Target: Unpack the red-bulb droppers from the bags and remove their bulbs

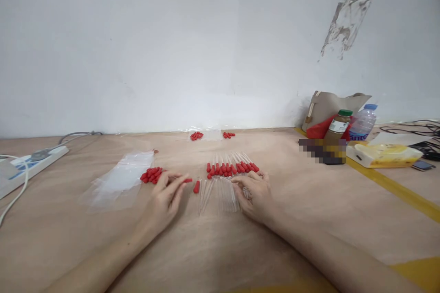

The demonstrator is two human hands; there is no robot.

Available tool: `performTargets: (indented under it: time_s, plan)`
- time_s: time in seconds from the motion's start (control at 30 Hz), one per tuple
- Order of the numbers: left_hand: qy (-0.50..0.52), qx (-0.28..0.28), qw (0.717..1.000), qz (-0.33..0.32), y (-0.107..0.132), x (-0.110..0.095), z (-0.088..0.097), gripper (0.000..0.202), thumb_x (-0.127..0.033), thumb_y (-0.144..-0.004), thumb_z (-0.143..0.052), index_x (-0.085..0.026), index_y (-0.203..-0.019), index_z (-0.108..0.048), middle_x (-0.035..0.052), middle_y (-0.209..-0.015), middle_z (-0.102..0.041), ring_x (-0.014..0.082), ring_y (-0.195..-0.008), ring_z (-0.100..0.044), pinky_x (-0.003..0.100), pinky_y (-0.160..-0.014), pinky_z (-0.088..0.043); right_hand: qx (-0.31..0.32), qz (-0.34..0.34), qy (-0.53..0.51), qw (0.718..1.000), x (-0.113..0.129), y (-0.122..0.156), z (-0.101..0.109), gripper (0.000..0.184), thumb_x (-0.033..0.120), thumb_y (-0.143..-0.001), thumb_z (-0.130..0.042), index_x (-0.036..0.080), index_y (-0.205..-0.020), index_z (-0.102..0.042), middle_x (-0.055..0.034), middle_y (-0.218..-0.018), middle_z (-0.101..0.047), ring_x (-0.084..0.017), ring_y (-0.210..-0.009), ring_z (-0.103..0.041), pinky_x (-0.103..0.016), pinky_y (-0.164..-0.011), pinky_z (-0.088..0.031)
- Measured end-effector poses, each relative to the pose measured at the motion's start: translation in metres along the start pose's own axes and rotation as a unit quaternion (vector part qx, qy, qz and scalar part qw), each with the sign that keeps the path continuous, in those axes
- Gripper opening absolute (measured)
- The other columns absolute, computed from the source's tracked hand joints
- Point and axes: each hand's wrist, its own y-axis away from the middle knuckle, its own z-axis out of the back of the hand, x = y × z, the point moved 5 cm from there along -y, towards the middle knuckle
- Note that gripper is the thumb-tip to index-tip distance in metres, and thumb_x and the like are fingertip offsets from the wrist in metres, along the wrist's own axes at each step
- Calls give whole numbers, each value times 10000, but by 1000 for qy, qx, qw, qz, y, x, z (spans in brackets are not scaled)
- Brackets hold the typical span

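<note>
My left hand [167, 197] rests on the brown table, its fingertips pinching a small red rubber bulb [187, 180]. Another red bulb [196, 187] lies just to its right. A pile of loose red bulbs [151, 175] sits behind my left hand. My right hand [253, 192] lies over a row of clear glass dropper tubes [220, 192], fingers curled onto them. Behind it stands a row of assembled droppers with red bulbs [231, 167].
An empty clear plastic bag [120, 178] lies at the left, a white power strip [24, 167] with cables beyond it. Two small heaps of red bulbs [196, 135] sit by the wall. Bottles, a beige bag and a yellow wipes pack [383, 154] stand at the right.
</note>
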Motion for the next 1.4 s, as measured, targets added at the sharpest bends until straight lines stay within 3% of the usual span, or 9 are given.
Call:
performTargets:
  time_s: [0.1,0.23,0.33,0.4,0.5,0.63,0.93,1.4]
  plan:
    - [-27,-25,996,79,-11,22,15,307,-239,-858,-387,-209,-1111,-559,62,-913,-522,174,-834,-555,314,-711,-476,-20,-22,14,999,-4,-4,0,165,220,-819,-464,196,-747,-610,7,-661,-644,-115,-648,-500,-313,-769,-245]
    - [-47,-44,984,167,-16,54,38,312,-284,-826,-449,-250,-1127,-524,40,-906,-555,172,-761,-570,326,-660,-478,-27,32,48,998,-4,-2,-3,176,222,-817,-489,237,-737,-645,23,-633,-650,-116,-660,-503,-323,-775,-239]
    - [-71,-44,976,201,-14,67,45,323,-320,-786,-513,-275,-1106,-500,26,-897,-596,185,-741,-566,314,-583,-456,-12,67,75,995,-2,2,-9,194,221,-816,-491,255,-722,-657,18,-639,-647,-124,-674,-484,-334,-761,-237]
    - [-103,-30,977,184,-13,67,41,259,-337,-781,-517,-258,-1026,-534,27,-879,-616,199,-759,-566,320,-604,-437,0,78,77,994,0,3,-12,187,236,-809,-502,255,-710,-660,15,-645,-642,-129,-681,-473,-341,-760,-239]
    - [-163,18,981,102,-13,56,27,188,-349,-797,-487,-231,-910,-581,25,-837,-643,215,-803,-564,349,-718,-392,33,93,47,994,2,4,-15,150,349,-779,-555,257,-765,-673,8,-644,-629,-139,-698,-470,-356,-784,-247]
    - [-222,47,973,26,-14,44,13,196,-334,-819,-456,-229,-881,-609,27,-845,-660,220,-861,-538,360,-776,-323,69,102,6,992,1,4,-18,339,538,-689,-600,252,-852,-681,-9,-688,-617,-159,-735,-470,-381,-818,-251]
    - [-269,36,962,33,-14,50,15,195,-339,-824,-448,-251,-843,-621,19,-840,-664,224,-840,-525,387,-821,-272,105,103,-2,989,-1,5,-22,510,641,-636,-579,226,-917,-672,-30,-758,-592,-169,-775,-461,-405,-853,-251]
    - [-260,37,963,58,-10,57,23,200,-351,-798,-474,-236,-825,-635,22,-862,-650,222,-854,-518,371,-814,-294,103,91,-29,990,0,4,-18,400,549,-697,-583,225,-918,-660,-27,-761,-590,-165,-777,-467,-389,-839,-260]
